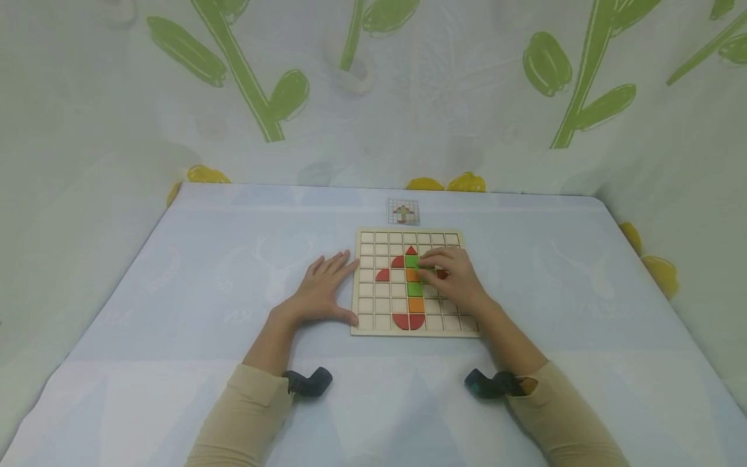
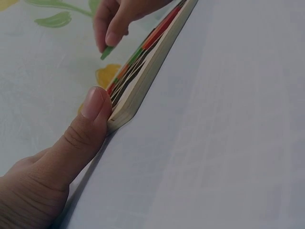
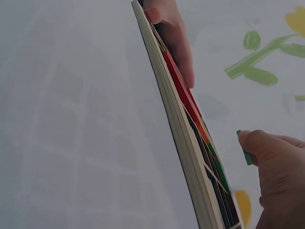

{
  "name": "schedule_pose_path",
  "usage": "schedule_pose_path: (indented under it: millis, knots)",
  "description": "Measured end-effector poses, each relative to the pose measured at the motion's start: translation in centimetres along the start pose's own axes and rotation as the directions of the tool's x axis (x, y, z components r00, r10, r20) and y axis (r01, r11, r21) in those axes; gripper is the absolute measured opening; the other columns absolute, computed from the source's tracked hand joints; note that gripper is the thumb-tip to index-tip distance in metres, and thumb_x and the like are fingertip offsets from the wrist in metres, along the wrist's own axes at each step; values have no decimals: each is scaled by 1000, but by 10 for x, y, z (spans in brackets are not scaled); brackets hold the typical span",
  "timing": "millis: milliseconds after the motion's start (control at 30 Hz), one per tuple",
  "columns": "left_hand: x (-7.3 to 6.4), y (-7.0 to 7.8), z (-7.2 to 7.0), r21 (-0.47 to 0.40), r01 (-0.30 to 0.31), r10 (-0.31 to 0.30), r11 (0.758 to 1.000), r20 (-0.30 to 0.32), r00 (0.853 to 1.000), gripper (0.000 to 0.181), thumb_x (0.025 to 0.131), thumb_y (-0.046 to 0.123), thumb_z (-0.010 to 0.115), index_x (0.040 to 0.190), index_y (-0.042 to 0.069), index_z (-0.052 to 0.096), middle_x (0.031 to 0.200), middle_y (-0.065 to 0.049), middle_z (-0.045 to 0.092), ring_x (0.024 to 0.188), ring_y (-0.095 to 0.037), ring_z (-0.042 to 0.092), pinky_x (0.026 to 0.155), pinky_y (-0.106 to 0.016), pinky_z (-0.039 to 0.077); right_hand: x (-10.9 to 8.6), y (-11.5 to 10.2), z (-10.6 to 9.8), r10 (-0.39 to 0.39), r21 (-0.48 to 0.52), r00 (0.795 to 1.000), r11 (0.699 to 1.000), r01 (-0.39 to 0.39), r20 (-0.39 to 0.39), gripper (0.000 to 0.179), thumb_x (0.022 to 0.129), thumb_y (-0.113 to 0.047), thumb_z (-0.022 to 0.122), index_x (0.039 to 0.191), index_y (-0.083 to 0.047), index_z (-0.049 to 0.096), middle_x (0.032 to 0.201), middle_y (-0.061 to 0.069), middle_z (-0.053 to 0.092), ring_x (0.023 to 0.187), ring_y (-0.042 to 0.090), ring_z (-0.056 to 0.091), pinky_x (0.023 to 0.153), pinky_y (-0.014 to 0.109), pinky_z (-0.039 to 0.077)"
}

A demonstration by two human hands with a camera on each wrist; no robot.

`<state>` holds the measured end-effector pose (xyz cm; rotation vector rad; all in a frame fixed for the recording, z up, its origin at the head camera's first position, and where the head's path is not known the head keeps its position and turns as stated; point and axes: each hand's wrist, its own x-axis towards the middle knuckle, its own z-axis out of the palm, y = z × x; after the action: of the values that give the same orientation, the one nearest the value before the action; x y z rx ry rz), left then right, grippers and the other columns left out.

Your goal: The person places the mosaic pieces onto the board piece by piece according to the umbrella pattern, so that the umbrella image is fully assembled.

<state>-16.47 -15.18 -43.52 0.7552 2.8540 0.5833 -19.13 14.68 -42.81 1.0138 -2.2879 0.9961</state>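
A wooden grid board [image 1: 382, 322] lies on the table in the head view. Down its middle run a red triangle [image 1: 411, 250], green squares [image 1: 414, 290], orange squares [image 1: 415, 305] and two red rounded pieces [image 1: 400, 322] at the bottom. More red rounded pieces [image 1: 382, 275] sit to the sides, one partly behind my right hand. Between thumb and fingers, my right hand [image 1: 454, 275] pinches a small green piece [image 3: 247, 155] above the board. My left hand [image 1: 320, 292] rests at the board's left edge, fingers extended, thumb touching the near corner.
A small picture card [image 1: 403, 212] with a coloured figure on a grid lies just beyond the board. The white table [image 1: 204, 259] meets a wall [image 1: 443, 97] printed with green plants at its far edge. Both wrists carry dark camera mounts [image 1: 310, 383].
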Motion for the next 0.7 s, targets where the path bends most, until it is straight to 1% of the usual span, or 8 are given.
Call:
schedule_pose_path:
  millis: [167, 333, 433, 700]
  knots:
    - [-1, 0, -1, -1, -2, 2, 1000, 0, 1000, 120, 58, 65, 77, 151, 11, 24, 158, -13, 12, 146, -28, 9, 117, -50, 3, 4, -4, 4, 2, -3, 1000, 1000, -1, 9, 16, 72, -6, 80, 87, -4, 74, 91, 8, 70, 91, 27, 60, 82, 38, 41]
    - [-1, 2, -1, -3, -6, 6, 1000, -6, 1000, 119, 58, 65, 77, 150, 11, 25, 158, -13, 13, 146, -29, 9, 117, -50, 3, 6, -8, 8, 46, -13, 998, 999, -45, 46, 16, 73, -11, 81, 87, -7, 74, 92, 6, 71, 92, 24, 58, 82, 38, 41]
    - [-1, 2, -2, -5, -11, 11, 1000, -9, 1000, 118, 59, 64, 77, 150, 10, 25, 158, -14, 14, 146, -30, 10, 116, -52, 4, 7, -9, 11, 53, -12, 996, 999, -53, 70, 15, 73, -11, 80, 87, -9, 74, 91, 4, 71, 92, 23, 58, 82, 37, 39]
    - [-1, 2, -1, 1, -1, 1, 1000, 5, 1000, 119, 59, 65, 77, 151, 11, 24, 158, -13, 12, 146, -28, 8, 117, -49, 2, 9, -11, 20, 0, -8, 994, 1000, 1, 109, 14, 74, -10, 80, 87, -9, 75, 91, 4, 72, 85, 21, 56, 75, 34, 38]
